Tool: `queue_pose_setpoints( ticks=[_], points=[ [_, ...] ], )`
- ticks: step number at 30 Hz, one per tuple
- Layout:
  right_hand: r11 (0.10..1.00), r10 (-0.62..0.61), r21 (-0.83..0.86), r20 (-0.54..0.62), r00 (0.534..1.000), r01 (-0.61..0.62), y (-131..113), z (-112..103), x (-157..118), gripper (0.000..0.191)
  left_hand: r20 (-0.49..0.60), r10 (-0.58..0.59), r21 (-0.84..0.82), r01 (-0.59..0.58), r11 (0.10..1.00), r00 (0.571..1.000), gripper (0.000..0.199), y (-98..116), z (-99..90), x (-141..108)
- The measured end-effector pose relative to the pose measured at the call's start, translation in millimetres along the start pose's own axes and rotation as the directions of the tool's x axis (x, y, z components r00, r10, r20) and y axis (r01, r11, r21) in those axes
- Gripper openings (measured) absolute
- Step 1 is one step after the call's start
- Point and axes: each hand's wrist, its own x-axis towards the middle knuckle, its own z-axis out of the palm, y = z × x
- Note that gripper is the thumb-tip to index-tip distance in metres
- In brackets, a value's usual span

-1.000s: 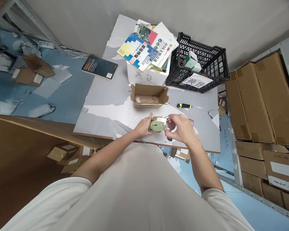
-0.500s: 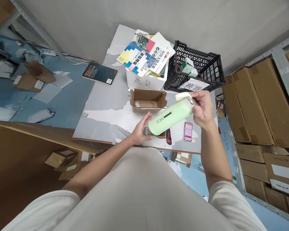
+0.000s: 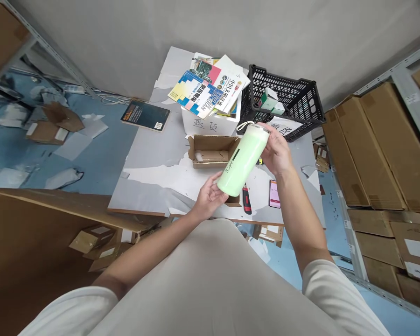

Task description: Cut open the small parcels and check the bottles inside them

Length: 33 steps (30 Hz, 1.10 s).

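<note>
A pale green bottle [image 3: 244, 161] with a strap loop at its top is held tilted above the table. My right hand [image 3: 277, 150] is closed around its upper end. At the lower end, my left hand [image 3: 210, 197] grips the base with thumb and fingers. Behind the bottle stands an open cardboard box [image 3: 210, 164], and a utility knife [image 3: 247, 200] with a red and black handle lies beneath. Part of another cardboard piece shows under the bottle's base, mostly hidden.
At the back, a white box [image 3: 210, 125] holds several books [image 3: 210, 88] beside a black plastic crate [image 3: 297, 100] with small cartons. A dark book [image 3: 145, 115] lies at the table's left edge. A phone [image 3: 274, 193] rests at right. Shelved cartons [image 3: 374, 149] flank the right side.
The bottle has turned to a steeper tilt, its top moving left and up. My right hand moved left with it, and my left hand now grips the base.
</note>
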Motion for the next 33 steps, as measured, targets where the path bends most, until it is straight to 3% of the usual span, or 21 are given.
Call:
queue_pose_setpoints(
  ticks=[4,9,12,15,18,20,26,29,33],
  points=[
    [1.000,-0.017,0.013,-0.059,0.998,0.018,7.1,3.3,-0.3,0.059,-0.062,0.002,0.056,0.001,0.998,0.998,0.075,0.3,4.7,-0.6],
    [0.998,-0.033,-0.049,-0.071,0.997,0.030,4.9,7.8,-2.4,0.060,-0.132,-0.006,0.091,0.018,0.996,0.991,0.072,-4.7,7.0,1.8],
    [0.997,-0.043,-0.063,-0.059,0.997,0.039,-2.2,6.7,-5.1,0.059,-0.074,-0.028,-0.007,0.028,1.000,0.997,0.070,-5.9,6.2,1.7],
    [0.999,-0.041,-0.020,-0.040,0.998,0.040,-5.3,6.6,-8.3,0.056,-0.003,-0.139,-0.129,0.138,0.982,0.990,0.073,-5.8,7.1,0.4],
    [0.999,-0.015,0.031,-0.033,0.999,0.016,-0.5,9.4,-10.5,0.053,-0.060,-0.197,-0.163,0.185,0.969,0.979,0.072,-7.0,8.9,-0.4],
    [0.999,0.008,0.044,-0.035,0.999,-0.006,4.8,11.1,-11.1,0.051,-0.099,-0.195,-0.160,0.178,0.971,0.976,0.071,-8.4,9.1,-0.4],
    [0.999,0.021,0.045,-0.021,1.000,-0.020,12.2,10.3,-10.4,0.056,-0.058,-0.182,-0.115,0.175,0.978,0.982,0.071,-10.6,6.8,-0.9],
    [0.996,0.027,0.081,-0.035,0.999,-0.024,13.1,11.0,-9.6,0.054,-0.055,-0.128,-0.038,0.126,0.991,0.990,0.082,-11.4,7.8,-1.0],
    [0.986,0.053,0.163,-0.071,0.996,-0.041,13.1,13.9,-10.0,0.055,-0.193,-0.012,0.050,0.022,0.999,0.981,0.097,-15.1,10.2,1.5]
  ],
)
